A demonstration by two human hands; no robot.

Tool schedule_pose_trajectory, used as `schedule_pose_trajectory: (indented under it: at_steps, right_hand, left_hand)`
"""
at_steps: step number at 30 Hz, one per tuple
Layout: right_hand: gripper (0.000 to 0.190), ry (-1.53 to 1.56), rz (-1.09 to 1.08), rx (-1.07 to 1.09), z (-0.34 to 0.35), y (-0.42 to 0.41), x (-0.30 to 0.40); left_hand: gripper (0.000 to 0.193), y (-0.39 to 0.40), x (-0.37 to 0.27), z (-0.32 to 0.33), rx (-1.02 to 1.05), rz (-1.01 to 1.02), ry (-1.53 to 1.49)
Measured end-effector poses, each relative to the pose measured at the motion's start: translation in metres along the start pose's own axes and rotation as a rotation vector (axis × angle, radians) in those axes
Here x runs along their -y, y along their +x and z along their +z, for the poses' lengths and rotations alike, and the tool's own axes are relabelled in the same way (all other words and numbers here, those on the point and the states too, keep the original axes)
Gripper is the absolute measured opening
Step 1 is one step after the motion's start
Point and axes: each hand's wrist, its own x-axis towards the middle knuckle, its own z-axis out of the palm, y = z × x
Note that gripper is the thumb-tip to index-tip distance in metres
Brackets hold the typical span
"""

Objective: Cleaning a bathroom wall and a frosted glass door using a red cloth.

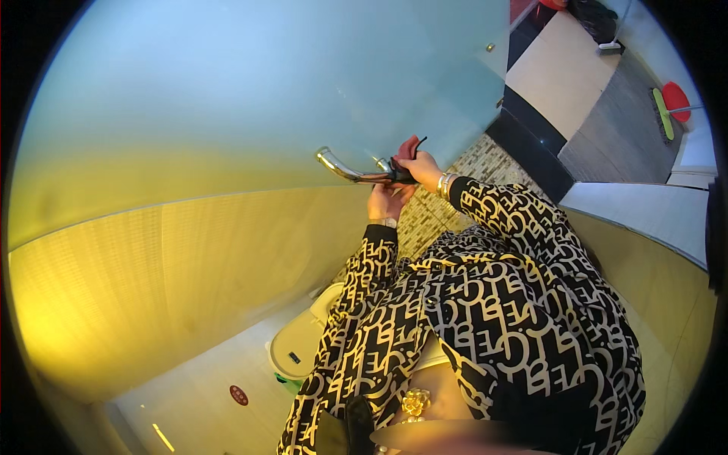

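Note:
A curved chrome door handle (pixel 352 172) is mounted on a frosted glass door (pixel 256 114) in front of me. My right hand (pixel 421 169), with bracelets at the wrist, holds a dark reddish cloth (pixel 406 151) near the handle's right end. Below the handle, my left hand (pixel 388 200) is raised with its fingers at the handle's underside, where more of the reddish cloth seems to show. A thin black strip sticks up beside my right fingers. Whether my left fingers grip the cloth or the handle is not plain.
Past the door edge lie dark and beige floor tiles (pixel 563 79) and a grey mat. A green mop head (pixel 662 114), a red dustpan (pixel 677 101) and a white broom (pixel 609 45) stand by the far wall. A lidded toilet (pixel 296 347) is at lower left, beside a yellow-lit wall.

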Motion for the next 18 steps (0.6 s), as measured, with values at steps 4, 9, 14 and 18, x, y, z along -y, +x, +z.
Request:
schedule_pose_trajectory:
  at_steps: [4,9,14,18]
  right_hand:
    - [0.017,0.038,-0.072,-0.063,-0.025,-0.026,0.022]
    - [0.019,0.408,-0.58,0.064,-0.051,-0.108,0.082]
    - [0.024,0.226,-0.925,0.28,-0.105,-0.134,0.065]
    - [0.043,-0.255,-1.538,-0.052,-0.119,-0.089,-0.076]
  left_hand:
    - [0.034,-0.047,0.025,0.018,-0.173,0.283,0.519]
    - [0.028,-0.085,0.09,0.048,0.008,0.704,0.527]
    - [0.025,-0.059,0.169,0.042,0.081,0.785,0.426]
    - [0.021,-0.04,0.229,0.008,-0.003,0.821,0.53]
